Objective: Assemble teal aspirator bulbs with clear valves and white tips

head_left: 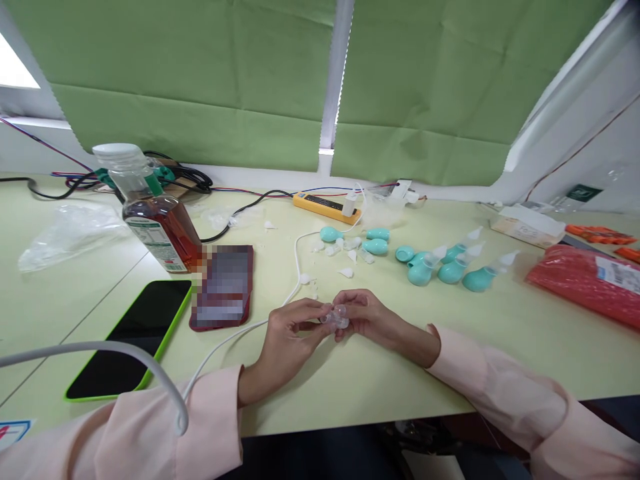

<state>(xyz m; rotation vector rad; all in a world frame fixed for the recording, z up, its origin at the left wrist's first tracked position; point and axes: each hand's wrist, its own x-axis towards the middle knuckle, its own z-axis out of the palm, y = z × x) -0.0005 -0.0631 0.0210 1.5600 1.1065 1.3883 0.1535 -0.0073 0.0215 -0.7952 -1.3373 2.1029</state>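
Observation:
Close together over the front of the table, my left hand (295,330) and my right hand (367,313) pinch small clear plastic pieces (336,317) between their fingertips. Fingers partly cover the pieces, so I cannot tell whether they are joined. Beyond my hands lie loose clear plastic parts (334,249) and white pointed tips (345,272). Several teal rubber bulbs (375,247) rest beside those parts. To the right stand several teal bulbs fitted with white pointed tips (480,279).
On the left are a bottle of brown liquid (160,230), a green-cased phone (133,340) and a red-cased phone (225,287). A white cable (220,343) runs past my left arm to a yellow power strip (325,208). A red plastic package (585,283) lies right.

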